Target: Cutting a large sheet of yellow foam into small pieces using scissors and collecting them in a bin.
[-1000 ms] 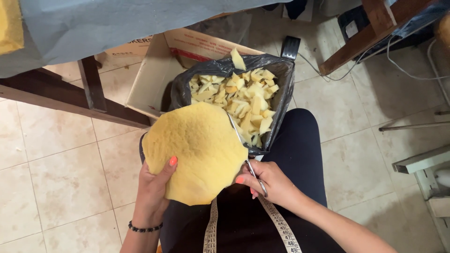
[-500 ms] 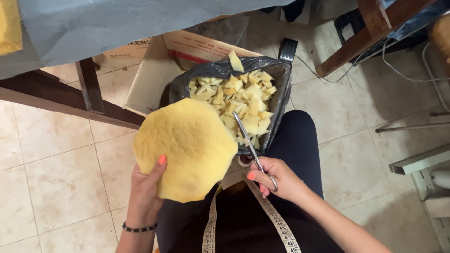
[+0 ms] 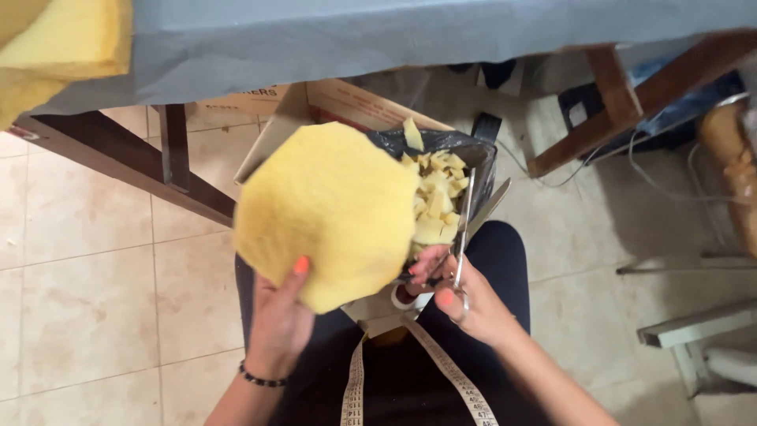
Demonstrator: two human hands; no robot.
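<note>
Single head-worn view, steeply downward, close over lap and tiled floor (image 3: pixel 79 292).

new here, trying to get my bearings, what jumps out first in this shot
A big round yellow foam piece fills the centre, held up by the left hand. Just right of it, the right hand holds open scissors over a black bag heaped with yellow offcuts.
</note>
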